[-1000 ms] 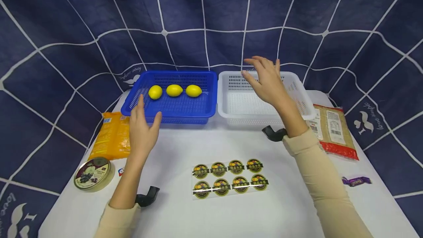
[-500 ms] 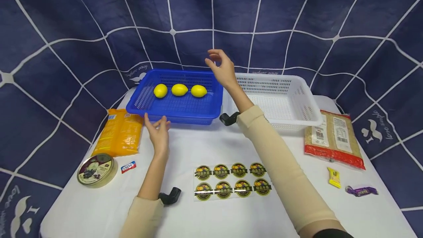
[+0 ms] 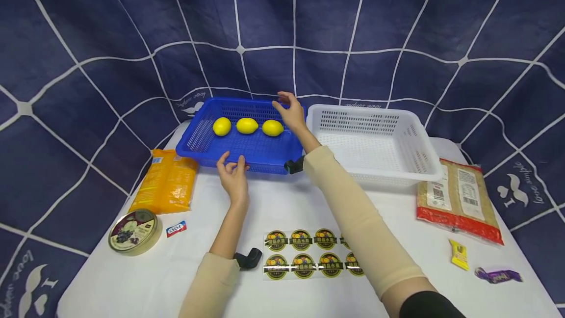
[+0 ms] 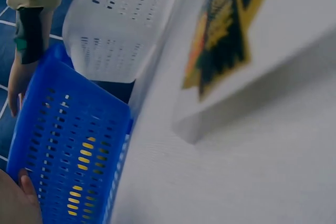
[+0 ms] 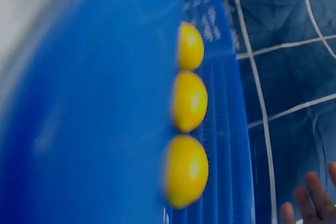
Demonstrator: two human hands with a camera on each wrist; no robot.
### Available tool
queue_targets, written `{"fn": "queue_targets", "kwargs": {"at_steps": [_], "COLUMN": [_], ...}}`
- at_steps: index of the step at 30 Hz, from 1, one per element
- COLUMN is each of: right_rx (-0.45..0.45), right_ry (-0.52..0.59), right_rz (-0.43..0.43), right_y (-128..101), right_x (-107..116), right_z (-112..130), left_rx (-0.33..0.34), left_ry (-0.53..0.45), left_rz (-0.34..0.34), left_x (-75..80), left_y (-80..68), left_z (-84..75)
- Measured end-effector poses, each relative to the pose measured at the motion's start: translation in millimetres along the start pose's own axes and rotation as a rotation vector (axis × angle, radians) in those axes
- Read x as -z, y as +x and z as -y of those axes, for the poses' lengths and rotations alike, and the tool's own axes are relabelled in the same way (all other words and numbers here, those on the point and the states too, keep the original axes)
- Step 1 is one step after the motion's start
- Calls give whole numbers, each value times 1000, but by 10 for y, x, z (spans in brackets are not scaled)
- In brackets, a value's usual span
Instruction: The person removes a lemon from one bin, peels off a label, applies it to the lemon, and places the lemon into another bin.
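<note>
A blue basket (image 3: pixel 196 132) at the back of the white table holds three lemons in a row: left (image 3: pixel 222 126), middle (image 3: pixel 247 125), right (image 3: pixel 272 127). My left hand (image 3: pixel 232 164) rests its straight fingertips against the basket's front rim. Over the basket's right rear corner hovers my right hand (image 3: pixel 284 104), fingers relaxed and holding nothing, just right of the nearest lemon. The right wrist view shows the lemons (image 5: pixel 189 102) against the blue basket (image 5: pixel 105 103), with my fingertips (image 5: pixel 314 192) extended. In the left wrist view the blue basket (image 4: pixel 68 150) is close up.
An empty white basket (image 3: pixel 372 112) stands right of the blue one. A sticker sheet (image 3: pixel 304 254) lies near the front. At left are an orange packet (image 3: pixel 165 180), a round tin (image 3: pixel 134 225) and a small wrapper (image 3: pixel 176 228). At right lie a grain bag (image 3: pixel 459 195) and two candies (image 3: pixel 459 254).
My right hand has swung left from above the white basket to the blue basket's right rear corner. My left hand has moved right to the blue basket's front rim.
</note>
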State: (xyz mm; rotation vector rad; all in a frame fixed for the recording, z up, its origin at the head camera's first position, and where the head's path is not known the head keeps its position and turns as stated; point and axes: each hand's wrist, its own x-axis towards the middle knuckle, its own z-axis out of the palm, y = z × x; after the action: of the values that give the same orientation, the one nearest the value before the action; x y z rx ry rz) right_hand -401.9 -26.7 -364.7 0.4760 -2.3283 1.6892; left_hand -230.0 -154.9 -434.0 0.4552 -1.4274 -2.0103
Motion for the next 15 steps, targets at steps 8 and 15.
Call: {"fn": "queue_targets", "kwargs": {"at_steps": [8, 15], "right_rx": [-64, -89], "right_ry": [-32, -31], "right_rz": [174, 227], "right_y": [15, 97], "right_x": [-74, -130], "right_z": [-172, -267], "left_rx": [-21, -30], "left_ry": [-81, -115], "left_rz": [38, 43], "left_x": [34, 49], "left_y": [-46, -13], "left_z": [-69, -48]}}
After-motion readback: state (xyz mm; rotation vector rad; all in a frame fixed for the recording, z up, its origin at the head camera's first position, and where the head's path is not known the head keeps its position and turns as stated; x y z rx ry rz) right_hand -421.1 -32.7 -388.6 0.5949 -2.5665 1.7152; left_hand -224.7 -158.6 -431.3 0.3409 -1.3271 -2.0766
